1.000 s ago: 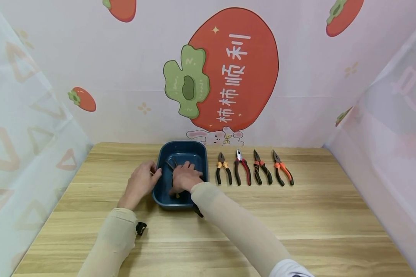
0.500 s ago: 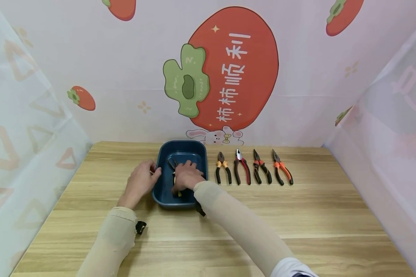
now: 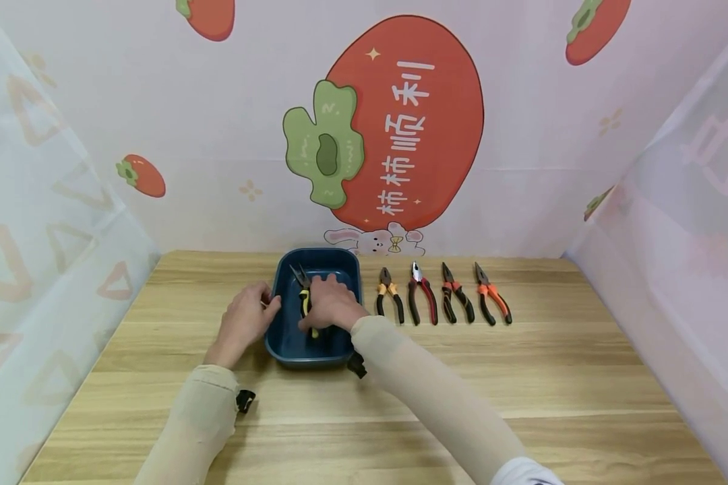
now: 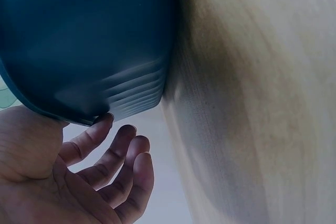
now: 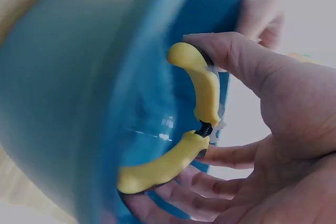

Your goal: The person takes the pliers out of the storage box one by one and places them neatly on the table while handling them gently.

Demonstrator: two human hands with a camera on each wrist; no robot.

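Observation:
A dark blue plastic basin [image 3: 288,345] stands on the wooden table. My left hand [image 3: 245,322] pinches its left rim; in the left wrist view the thumb is partly hidden behind the rim, and the other fingers curl loosely outside. My right hand [image 3: 335,304] reaches inside and holds a pair of pliers with yellow and black handles [image 3: 305,298]. The right wrist view shows the yellow handle [image 5: 207,93] near my thumb and the other one against my fingers. The handles are spread, and the metal jaws point toward the basin's far left corner.
Right of the basin lie several pliers in a row: yellow-and-black pliers [image 3: 390,289], red-and-black pliers [image 3: 423,289], black pliers with orange marks [image 3: 458,293] and orange-and-black pliers [image 3: 493,294]. A printed cloth wall [image 3: 218,121] rises behind the table [image 3: 437,377].
Inside the basin, my right hand and the pliers have shifted slightly up and away, and more of the pliers shows now. My left hand has stayed at the rim.

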